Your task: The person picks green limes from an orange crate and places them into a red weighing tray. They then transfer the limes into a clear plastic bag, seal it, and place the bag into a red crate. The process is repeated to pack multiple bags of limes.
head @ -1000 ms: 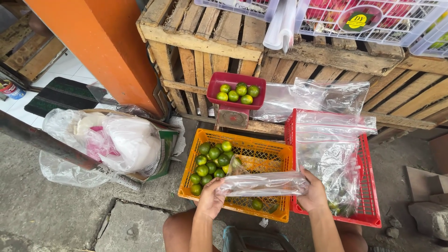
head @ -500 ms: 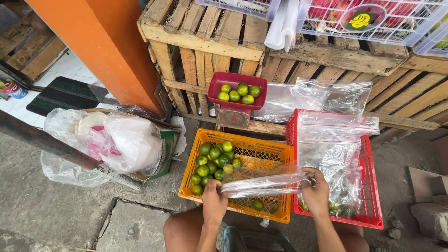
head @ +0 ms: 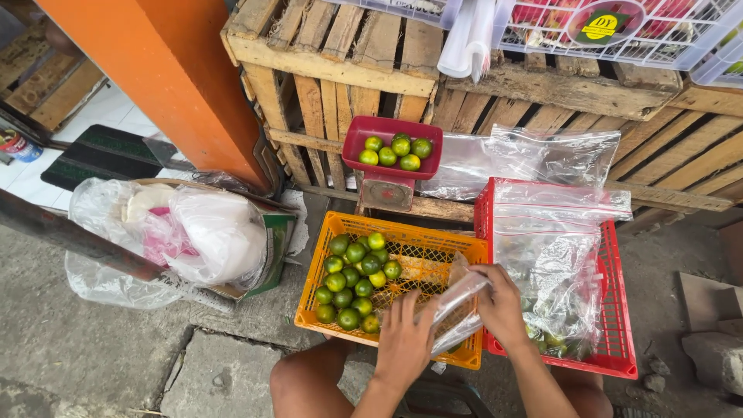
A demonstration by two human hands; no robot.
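Observation:
My left hand (head: 404, 340) and my right hand (head: 501, 303) both grip a clear plastic bag (head: 458, 310) over the right end of an orange crate (head: 433, 251). Several green limes (head: 352, 279) lie in the crate's left half. The bag hangs crumpled between the two hands, and I cannot tell what is inside it. To the right stands a red crate (head: 619, 310) with clear bags (head: 553, 248) draped over it and a few limes at its bottom. Behind the orange crate a red scale pan (head: 392, 147) holds several limes.
Wooden pallet crates (head: 333, 85) stand behind the scale, with white baskets (head: 619, 31) of fruit on top. An orange pillar (head: 166, 85) rises at the left. A box with white plastic bags (head: 186, 232) sits left of the orange crate. My bare knees (head: 309, 383) are below.
The bag was stretched flat between both hands; now it is bunched and tilted. My left hand moved right and my right hand moved left, so the hands are closer together.

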